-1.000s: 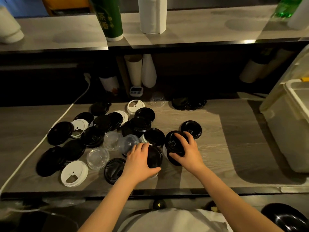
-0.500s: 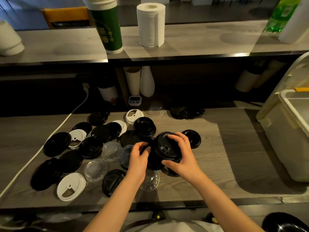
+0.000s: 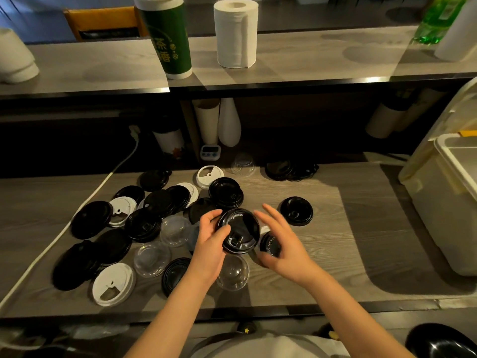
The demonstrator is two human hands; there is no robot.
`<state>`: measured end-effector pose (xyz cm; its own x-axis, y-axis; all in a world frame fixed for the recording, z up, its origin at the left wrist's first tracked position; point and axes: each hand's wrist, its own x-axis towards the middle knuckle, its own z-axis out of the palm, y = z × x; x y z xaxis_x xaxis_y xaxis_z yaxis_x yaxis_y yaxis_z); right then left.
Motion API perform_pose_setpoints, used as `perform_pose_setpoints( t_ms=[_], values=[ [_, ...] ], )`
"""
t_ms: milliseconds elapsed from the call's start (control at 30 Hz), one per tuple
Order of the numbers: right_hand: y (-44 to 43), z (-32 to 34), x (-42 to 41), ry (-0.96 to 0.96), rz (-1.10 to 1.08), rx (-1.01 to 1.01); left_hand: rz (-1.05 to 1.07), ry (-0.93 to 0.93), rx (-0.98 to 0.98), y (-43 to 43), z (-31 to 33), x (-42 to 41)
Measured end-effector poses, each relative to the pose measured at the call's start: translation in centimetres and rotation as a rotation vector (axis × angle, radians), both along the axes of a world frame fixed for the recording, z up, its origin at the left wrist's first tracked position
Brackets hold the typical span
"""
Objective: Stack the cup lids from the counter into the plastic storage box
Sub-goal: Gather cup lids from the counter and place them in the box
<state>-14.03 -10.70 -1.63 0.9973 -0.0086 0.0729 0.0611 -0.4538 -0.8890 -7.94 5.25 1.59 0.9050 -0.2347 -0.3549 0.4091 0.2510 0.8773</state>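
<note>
Several black, white and clear cup lids lie scattered on the wooden counter (image 3: 361,241), mostly left of centre. My left hand (image 3: 210,244) grips a black lid (image 3: 240,229), tilted and raised a little above the counter. My right hand (image 3: 284,244) hovers just right of that lid with fingers spread, off it. Another black lid (image 3: 269,245) shows below my right palm; whether the hand touches it I cannot tell. A lone black lid (image 3: 296,211) sits to the right, a clear lid (image 3: 233,272) under my hands. The white plastic storage box (image 3: 444,215) stands open at the right edge.
A white cable (image 3: 77,215) runs along the left side of the counter. A small timer (image 3: 210,151) and cups stand at the back. A shelf above carries a green cup (image 3: 167,37), a paper roll (image 3: 236,32) and a green bottle (image 3: 438,19).
Both hands went from pressing on lids on the counter to lifting a black lid. My right hand has since let go and spread; my left hand now holds the lid.
</note>
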Motion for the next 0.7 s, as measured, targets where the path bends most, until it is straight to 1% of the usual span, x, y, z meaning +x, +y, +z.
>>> perform_pose_setpoints(
  t_ms=[67, 167, 233, 300, 333, 400, 467, 567, 700],
  values=[
    [-1.3, -0.7, -0.2, 0.052, -0.132, -0.019, -0.007, -0.032, 0.091, 0.7, -0.6, 0.4],
    [-3.0, -2.3, -0.5, 0.178, -0.283, -0.245, -0.015, -0.078, 0.224, 1.6, -1.3, 0.8],
    [-3.3, -3.3, -0.8, 0.319, -0.245, -0.333, 0.006, -0.082, 0.249, 1.8, -1.6, 1.0],
    [-2.7, -4.4, -1.0, 0.446, -0.132, -0.434, 0.021, -0.074, 0.244, 1.9, -1.8, 1.1],
    [-2.2, -5.0, -1.1, 0.479, -0.094, -0.513, 0.024, -0.069, 0.240, 1.9, -1.9, 1.2],
    [-1.4, -5.9, -1.0, 0.452, -0.118, -0.630, 0.024, -0.067, 0.224, 1.8, -1.9, 1.2],
    [-1.4, -6.2, -0.8, 0.410, -0.172, -0.604, 0.025, -0.066, 0.220, 1.7, -1.9, 1.0],
    [-2.3, -6.2, -0.8, 0.389, -0.160, -0.490, 0.035, -0.066, 0.248, 1.5, -2.0, 0.9],
    [-3.1, -4.8, -1.1, 0.323, -0.309, -0.191, 0.048, -0.064, 0.244, 0.8, -1.9, 0.6]
  ],
)
